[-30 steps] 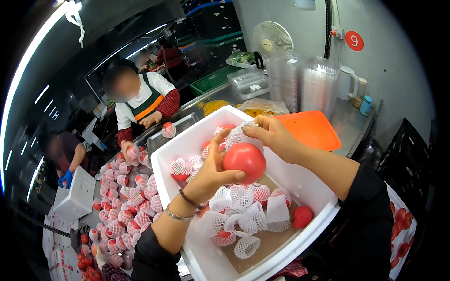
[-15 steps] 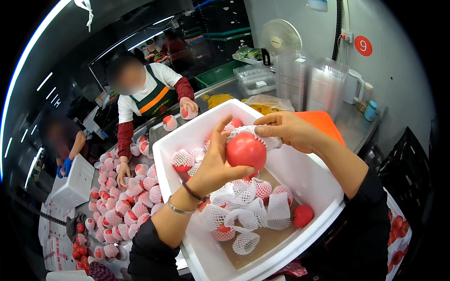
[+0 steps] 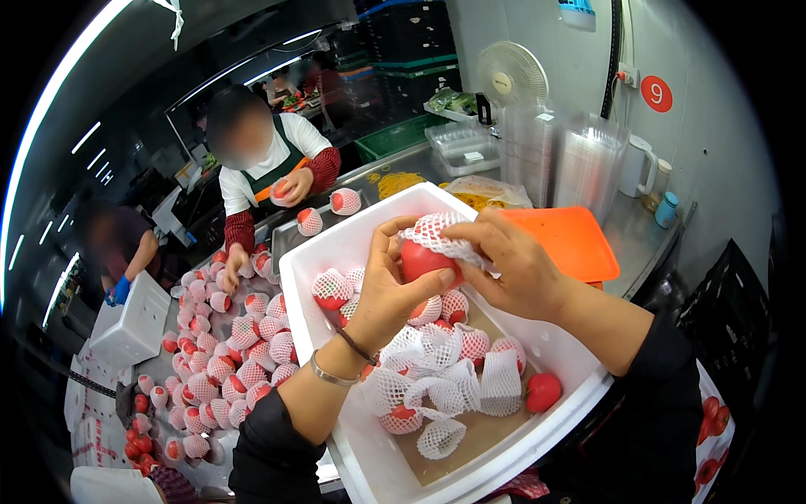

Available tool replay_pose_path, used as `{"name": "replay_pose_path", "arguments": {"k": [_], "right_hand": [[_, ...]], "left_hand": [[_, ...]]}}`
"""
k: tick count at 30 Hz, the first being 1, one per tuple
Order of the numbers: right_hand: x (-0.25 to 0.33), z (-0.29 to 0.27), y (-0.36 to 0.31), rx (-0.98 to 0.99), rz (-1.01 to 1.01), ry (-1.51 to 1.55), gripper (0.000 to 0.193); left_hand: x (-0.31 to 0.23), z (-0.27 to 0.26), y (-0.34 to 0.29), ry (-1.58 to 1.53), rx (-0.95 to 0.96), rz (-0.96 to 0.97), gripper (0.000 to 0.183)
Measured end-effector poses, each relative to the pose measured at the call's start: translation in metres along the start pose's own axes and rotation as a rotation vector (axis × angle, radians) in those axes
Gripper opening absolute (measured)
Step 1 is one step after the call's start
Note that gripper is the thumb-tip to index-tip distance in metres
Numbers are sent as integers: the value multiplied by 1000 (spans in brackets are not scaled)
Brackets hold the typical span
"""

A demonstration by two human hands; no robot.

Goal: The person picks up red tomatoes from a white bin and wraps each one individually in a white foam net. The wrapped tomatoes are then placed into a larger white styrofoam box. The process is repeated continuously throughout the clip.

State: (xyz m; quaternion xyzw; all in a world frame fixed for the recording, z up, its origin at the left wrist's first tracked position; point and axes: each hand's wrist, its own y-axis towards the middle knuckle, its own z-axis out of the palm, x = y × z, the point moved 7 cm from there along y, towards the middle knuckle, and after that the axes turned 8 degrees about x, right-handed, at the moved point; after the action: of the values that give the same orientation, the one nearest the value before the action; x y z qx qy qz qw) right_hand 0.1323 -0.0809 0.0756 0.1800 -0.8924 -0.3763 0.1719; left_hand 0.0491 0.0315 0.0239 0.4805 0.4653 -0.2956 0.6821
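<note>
Above a white foam box [image 3: 550, 332] my left hand [image 3: 378, 294] is closed round a large red tomato [image 3: 422, 262]. My right hand [image 3: 520, 269] grips a white foam net sleeve [image 3: 435, 228], which now covers the upper part of that tomato. Inside the box, net-wrapped tomatoes [image 3: 331, 289] lie at the left and far end, partly hidden by my hands. Loose foam net sleeves [image 3: 501, 388] are piled mid-box, beside a bare tomato [image 3: 543, 392] near the right wall.
A heap of net-wrapped tomatoes [image 3: 227, 370] spreads over the table to the left. Across it, a co-worker's hand [image 3: 291, 186] holds another one. Behind my right arm are an orange tray [image 3: 558, 244] and stacked clear containers [image 3: 588, 160]. Another white foam box [image 3: 133, 323] stands far left.
My right hand has moved over the tomato, drawing the bunched sleeve across its top. The co-worker has lifted a wrapped tomato, and another now rests on the tray there.
</note>
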Motion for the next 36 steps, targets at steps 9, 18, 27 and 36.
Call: {"name": "replay_pose_path", "arguments": {"k": [9,18,27,36], "right_hand": [[5,8,-4,-34,35,68,25],[15,13,-2,28,-91,33,28],[-42,50,-17,229,653,889,77],[-44,60,-17,23,827,1088,64]], "left_hand": [[4,-10,-3,-91,-161,57,68],[11,-10,-4,-55,-141,2,56],[19,-9,-4,-100,-100,-73,40],[8,-45,0,708,-272,25,16]]}}
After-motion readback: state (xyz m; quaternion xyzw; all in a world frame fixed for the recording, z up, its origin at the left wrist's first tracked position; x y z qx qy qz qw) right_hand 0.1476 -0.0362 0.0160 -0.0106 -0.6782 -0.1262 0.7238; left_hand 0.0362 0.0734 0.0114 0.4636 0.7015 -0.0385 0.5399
